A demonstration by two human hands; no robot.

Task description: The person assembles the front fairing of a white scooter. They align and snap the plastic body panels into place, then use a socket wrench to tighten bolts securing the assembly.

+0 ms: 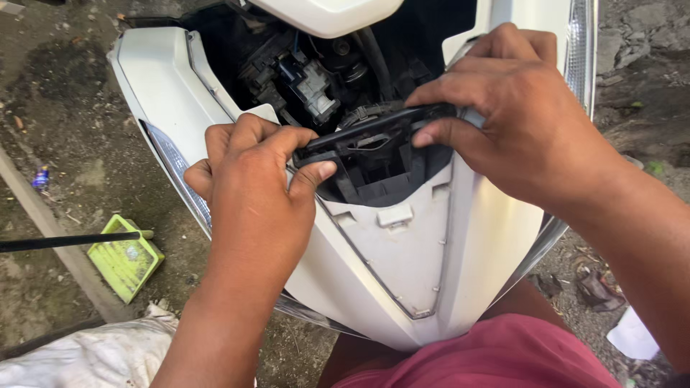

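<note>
Item: black plastic bracket [374,136], long and narrow, lying across the opening in the white scooter front cover [431,251], just above the black inner housing [377,179].

Left hand [251,179]: my grip is closed on the bracket's left end, thumb pressed under its corner, fingers curled over the top.

Right hand [517,122]: my grip is closed on the right end, thumb beneath, fingers wrapped over the top and hiding that end, so I cannot tell how it seats there.

Nearby, inside the opening: wiring and a grey connector block [313,90], close behind the bracket. On the ground to my left: a lime-green tray [126,259], a black rod [68,241], a white sack [86,352].

Risks, as I judge them:
- Uneven pressure from my two hands could twist the thin bracket and crack it, or snap a tab.
- A thin wire seen through the bracket could get pinched between it and the housing.
- A thumb slip could scrape the painted cover edge.
- The bracket, if let go, could drop into the dark cavity among the cables.
</note>
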